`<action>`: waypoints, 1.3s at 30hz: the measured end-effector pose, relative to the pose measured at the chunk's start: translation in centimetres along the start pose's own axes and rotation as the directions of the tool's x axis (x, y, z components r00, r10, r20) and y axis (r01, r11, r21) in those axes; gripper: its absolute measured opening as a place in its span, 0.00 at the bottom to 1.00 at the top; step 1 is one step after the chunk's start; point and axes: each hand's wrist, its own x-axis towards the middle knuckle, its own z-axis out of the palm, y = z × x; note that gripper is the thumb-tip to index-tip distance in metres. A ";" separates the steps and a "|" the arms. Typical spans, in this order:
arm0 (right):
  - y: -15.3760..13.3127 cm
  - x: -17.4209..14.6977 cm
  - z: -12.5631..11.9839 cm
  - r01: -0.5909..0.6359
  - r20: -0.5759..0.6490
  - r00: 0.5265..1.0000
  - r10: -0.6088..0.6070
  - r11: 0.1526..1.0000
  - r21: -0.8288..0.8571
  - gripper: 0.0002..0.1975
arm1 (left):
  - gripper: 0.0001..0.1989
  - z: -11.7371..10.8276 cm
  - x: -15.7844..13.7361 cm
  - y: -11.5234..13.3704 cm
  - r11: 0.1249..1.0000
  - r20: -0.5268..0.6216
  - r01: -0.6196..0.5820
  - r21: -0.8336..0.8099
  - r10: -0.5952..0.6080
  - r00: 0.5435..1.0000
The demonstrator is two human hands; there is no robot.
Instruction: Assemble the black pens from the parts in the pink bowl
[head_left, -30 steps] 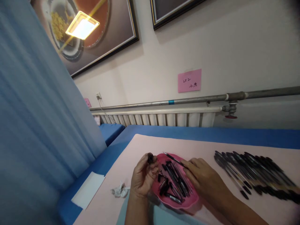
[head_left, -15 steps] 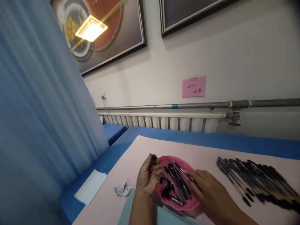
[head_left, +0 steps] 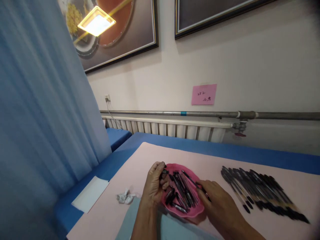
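My left hand (head_left: 152, 185) is closed around a small dark cap-like piece (head_left: 165, 171), at the left rim of a pink scalloped basket (head_left: 198, 213). The fingers partly cover that piece, and the fingertips look dark-stained. My right hand (head_left: 220, 205) grips a slim dark pen (head_left: 189, 178), its tip pointing up and left over the basket. Inside the basket lie several dark pens (head_left: 183, 191) and short dark caps (head_left: 170, 195). The pen tip and the piece in my left hand are apart.
Several dark pens (head_left: 260, 188) lie side by side in a slanted row at the right on the pink sheet (head_left: 150, 153). Crumpled tissue (head_left: 126, 197) and white paper (head_left: 90, 194) are at the left. A blue curtain (head_left: 47, 116) hangs beside the bed; a radiator (head_left: 165, 129) runs behind.
The left hand has turned, its fingers curling more over the small dark piece. My right hand still holds the pen over the basket. The camera view has shifted slightly.
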 end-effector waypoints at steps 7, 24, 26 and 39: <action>-0.2 -0.6 -0.6 -0.084 -0.007 0.996 0.084 0.995 0.049 0.10 | 0.17 0.0 -0.1 0.0 0.997 0.023 0.063 0.036 -0.063 0.998; 0.5 -0.3 -0.1 -0.152 0.051 0.988 0.147 0.981 0.118 0.09 | 0.12 0.7 -1.3 0.9 0.886 0.051 -0.136 0.443 0.126 0.991; 0.5 -0.2 -0.1 -0.144 0.047 0.989 0.140 0.984 0.106 0.09 | 0.12 0.7 -1.3 0.8 0.868 0.072 -0.157 0.472 0.140 0.988; -1.7 1.3 -2.3 -0.205 0.050 0.978 0.204 0.869 0.450 0.15 | 0.06 1.1 -2.1 -0.1 0.938 0.261 0.173 0.299 -0.255 0.931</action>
